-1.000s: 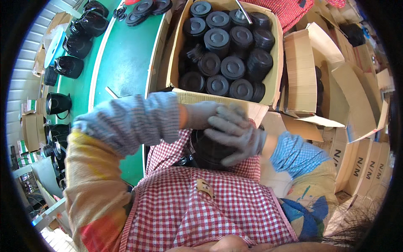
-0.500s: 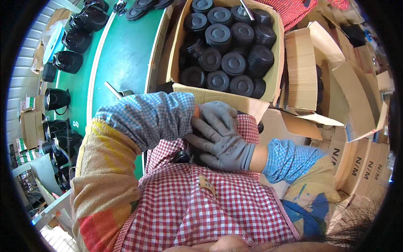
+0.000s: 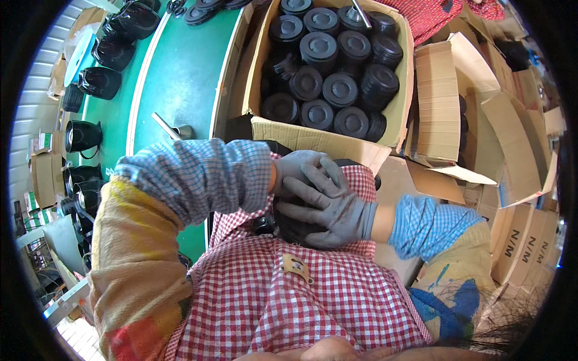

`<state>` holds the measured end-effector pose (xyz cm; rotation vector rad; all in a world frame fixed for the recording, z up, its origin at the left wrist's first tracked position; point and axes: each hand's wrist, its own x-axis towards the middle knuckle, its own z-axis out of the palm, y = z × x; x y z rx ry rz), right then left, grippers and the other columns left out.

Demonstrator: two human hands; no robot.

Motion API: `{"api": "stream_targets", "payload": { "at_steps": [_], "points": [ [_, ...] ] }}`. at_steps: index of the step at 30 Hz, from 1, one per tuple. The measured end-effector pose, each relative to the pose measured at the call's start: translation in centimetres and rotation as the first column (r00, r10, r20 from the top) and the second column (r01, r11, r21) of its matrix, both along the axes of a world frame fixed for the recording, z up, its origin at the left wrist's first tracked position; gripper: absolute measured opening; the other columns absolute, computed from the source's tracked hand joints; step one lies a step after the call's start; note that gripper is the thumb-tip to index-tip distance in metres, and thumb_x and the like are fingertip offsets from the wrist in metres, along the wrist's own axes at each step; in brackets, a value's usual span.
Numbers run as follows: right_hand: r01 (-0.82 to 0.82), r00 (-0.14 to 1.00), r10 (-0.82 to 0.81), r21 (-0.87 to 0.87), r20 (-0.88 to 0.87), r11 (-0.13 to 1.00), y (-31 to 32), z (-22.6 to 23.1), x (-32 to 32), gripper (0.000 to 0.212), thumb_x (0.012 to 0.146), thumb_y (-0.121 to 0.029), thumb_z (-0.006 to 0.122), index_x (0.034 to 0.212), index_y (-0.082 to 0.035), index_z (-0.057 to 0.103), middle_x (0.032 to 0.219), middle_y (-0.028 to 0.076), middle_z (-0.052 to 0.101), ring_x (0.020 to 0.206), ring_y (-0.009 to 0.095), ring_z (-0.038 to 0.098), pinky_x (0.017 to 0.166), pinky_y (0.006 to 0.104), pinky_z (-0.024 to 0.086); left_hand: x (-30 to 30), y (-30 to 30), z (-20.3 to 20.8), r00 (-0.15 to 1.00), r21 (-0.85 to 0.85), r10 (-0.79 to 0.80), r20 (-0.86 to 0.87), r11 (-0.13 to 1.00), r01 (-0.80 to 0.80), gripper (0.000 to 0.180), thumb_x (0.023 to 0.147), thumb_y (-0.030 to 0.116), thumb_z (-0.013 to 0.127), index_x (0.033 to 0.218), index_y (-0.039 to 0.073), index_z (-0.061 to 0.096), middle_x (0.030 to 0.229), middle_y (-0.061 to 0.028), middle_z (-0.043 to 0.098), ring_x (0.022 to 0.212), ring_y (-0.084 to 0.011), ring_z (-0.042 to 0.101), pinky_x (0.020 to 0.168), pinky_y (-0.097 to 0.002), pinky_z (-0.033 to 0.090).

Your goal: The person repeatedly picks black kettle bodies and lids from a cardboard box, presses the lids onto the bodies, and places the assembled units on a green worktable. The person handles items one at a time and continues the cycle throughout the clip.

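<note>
At the centre of the view, close against the checked apron (image 3: 295, 295), the person's two gloved hands lie one over the other on a dark round thing (image 3: 289, 225), which sits in the lap and is mostly hidden by them. The left hand (image 3: 304, 171) comes in from nine o'clock with its fingers bent towards three; whether they are grasping the dark thing cannot be told. The right hand (image 3: 331, 213) comes in from between three and four o'clock, its fingers spread and slightly curved across the left hand and the dark thing's top; whether they press or grip cannot be told either. Between twelve and one o'clock, just beyond the hands, stands an open carton (image 3: 289, 133) filled with stacks of black discs (image 3: 340, 90), a metal rod (image 3: 360, 13) slanting above its farther stacks. A green table (image 3: 180, 78) stretches from ten to eleven, bearing a metal tool (image 3: 165, 126) near the left sleeve (image 3: 198, 174). Shiny black pots (image 3: 99, 82) line its far side. Another open box (image 3: 439, 102) stands at two o'clock.
</note>
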<state>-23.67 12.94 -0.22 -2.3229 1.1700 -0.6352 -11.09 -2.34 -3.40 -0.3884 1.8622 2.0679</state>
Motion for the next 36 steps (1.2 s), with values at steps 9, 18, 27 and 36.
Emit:
{"api": "stream_targets", "payload": {
  "at_steps": [9,18,27,36],
  "points": [
    [0.51,0.839,-0.499,0.007,0.217,0.86,0.9,0.4,-0.6,0.065,0.099,-0.05,0.047,0.153,-0.014,0.043,0.162,0.02,0.028,0.151,0.04,0.022,0.123,0.0532,0.015,-0.9,-1.3,0.8,0.923,-0.391,0.194,-0.333,0.862,-0.323,0.03,0.092,0.023,0.07,0.111,0.0,0.07,0.1,-0.0168,0.072,0.092,-0.0303,0.07,0.082,-0.0379,0.055],
    [0.399,0.524,-0.519,0.343,0.675,0.85,3.9,-2.9,2.4,0.092,0.102,-0.07,0.012,0.143,0.001,0.053,0.145,0.018,0.055,0.139,0.028,0.047,0.12,0.0388,0.029,9.2,7.2,2.9,0.736,-0.425,0.247,-0.63,0.684,-0.593,0.033,0.105,0.02,0.054,0.129,-0.001,0.062,0.126,-0.0135,0.063,0.119,-0.021,0.06,0.104,-0.032,0.046],
    [0.661,0.638,-0.586,0.034,0.499,0.749,8.7,0.0,8.1,0.09,0.102,-0.069,0.013,0.15,0.002,0.042,0.151,0.022,0.047,0.141,0.034,0.044,0.119,0.0403,0.031,6.0,3.3,1.6,0.924,0.195,0.373,-0.088,0.916,-0.351,0.036,0.102,0.015,0.058,0.134,0.0,0.061,0.128,-0.0099,0.066,0.113,-0.0196,0.064,0.105,-0.0309,0.048],
    [0.818,0.364,-0.668,0.12,0.65,0.562,8.0,2.1,3.9,0.076,0.105,-0.061,0.027,0.143,0.0,0.051,0.138,0.02,0.058,0.129,0.038,0.055,0.112,0.0452,0.038,8.5,1.4,0.5,0.49,0.481,0.86,-0.146,0.494,-0.724,0.066,0.106,0.053,0.041,0.143,-0.001,0.049,0.138,-0.0196,0.057,0.128,-0.0312,0.056,0.112,-0.043,0.042]
  ]
}}
